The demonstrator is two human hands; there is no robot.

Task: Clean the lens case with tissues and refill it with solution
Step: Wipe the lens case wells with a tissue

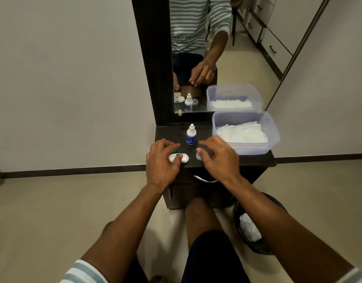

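Observation:
A white lens case (183, 158) lies on the small dark table (257, 159), with a green cap (176, 150) just behind it. My left hand (161, 160) rests over the case's left end, thumb on its middle. My right hand (218, 156) hovers to the right, fingertips at a small clear cap (198, 156) on the table; whether they grip it I cannot tell. A small white solution bottle (190, 134) with a blue label stands upright behind, between the hands, its nozzle uncapped. White tissues (242, 133) fill a clear plastic tub (274, 139) at the right.
A mirror (227, 48) in a dark frame rises behind the table and reflects the objects. A black waste bin (257, 225) holding crumpled tissue sits on the floor at the right. A drawer handle (204, 179) sticks out below the table's front edge.

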